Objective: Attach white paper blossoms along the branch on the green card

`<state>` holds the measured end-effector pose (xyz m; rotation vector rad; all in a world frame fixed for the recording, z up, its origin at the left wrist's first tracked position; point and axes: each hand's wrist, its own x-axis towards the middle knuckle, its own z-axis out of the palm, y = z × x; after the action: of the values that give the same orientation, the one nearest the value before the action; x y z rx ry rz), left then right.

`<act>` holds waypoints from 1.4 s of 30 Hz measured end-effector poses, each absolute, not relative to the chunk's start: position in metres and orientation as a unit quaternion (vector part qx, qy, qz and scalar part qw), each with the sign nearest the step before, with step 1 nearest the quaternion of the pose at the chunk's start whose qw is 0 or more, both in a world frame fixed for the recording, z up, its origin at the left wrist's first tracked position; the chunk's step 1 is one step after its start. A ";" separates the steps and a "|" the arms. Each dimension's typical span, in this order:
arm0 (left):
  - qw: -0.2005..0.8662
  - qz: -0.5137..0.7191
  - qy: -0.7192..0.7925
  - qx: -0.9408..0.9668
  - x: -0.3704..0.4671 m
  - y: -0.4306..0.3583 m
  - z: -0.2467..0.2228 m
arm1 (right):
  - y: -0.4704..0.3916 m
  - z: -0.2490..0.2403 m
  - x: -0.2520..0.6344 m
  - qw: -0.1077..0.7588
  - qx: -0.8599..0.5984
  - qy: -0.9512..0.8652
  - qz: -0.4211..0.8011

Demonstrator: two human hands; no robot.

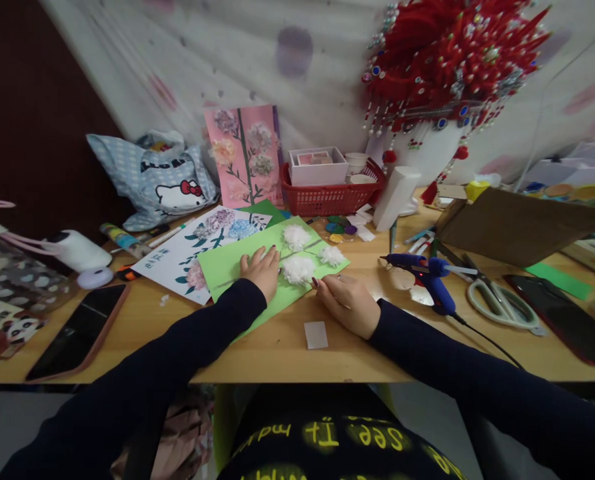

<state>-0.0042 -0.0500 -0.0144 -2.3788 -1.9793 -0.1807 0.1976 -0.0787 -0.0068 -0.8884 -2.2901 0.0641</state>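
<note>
A light green card (222,270) lies at a slant on the wooden table, with three white ruffled flowers and thin dark stem lines on it. The lower white flower (298,269) sits between my hands. My left hand (260,275) rests flat on the card with its fingers spread. At the card's lower right edge, my right hand (348,303) is closed in a pinch beside that flower. Whatever its fingertips hold is too small to make out. Just below that hand, a small whitish square (316,335) lies on the wood.
On the right are a blue glue gun (427,273) with its cord, scissors (502,303) and a dark phone (560,317). A white flower picture (164,267) lies partly under the card. Behind stand a red basket (330,199) and a pink flower picture (247,157). Another phone (80,330) lies left.
</note>
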 end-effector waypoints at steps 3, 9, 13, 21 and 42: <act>0.018 -0.062 -0.638 -0.767 -0.004 -0.050 -0.014 | -0.077 -0.006 0.195 0.342 -0.329 -0.879 0.044; 0.021 -0.059 -0.638 -0.768 -0.004 -0.051 -0.014 | -0.074 -0.003 0.196 0.369 -0.331 -0.866 0.070; 0.022 -0.058 -0.636 -0.769 -0.004 -0.051 -0.014 | -0.073 -0.004 0.202 0.380 -0.359 -0.849 0.078; 0.027 -0.045 -0.643 -0.764 -0.004 -0.050 -0.015 | -0.080 0.000 0.211 0.436 -0.368 -0.813 0.119; -0.021 -0.027 -0.477 -0.878 -0.029 -0.076 0.018 | -0.056 -0.008 0.211 0.599 -0.392 -0.630 0.301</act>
<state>-0.0290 -0.0760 0.0179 -2.7957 -1.5194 -0.0868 0.2109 -0.0560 -0.0078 -0.9084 -1.4621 0.6970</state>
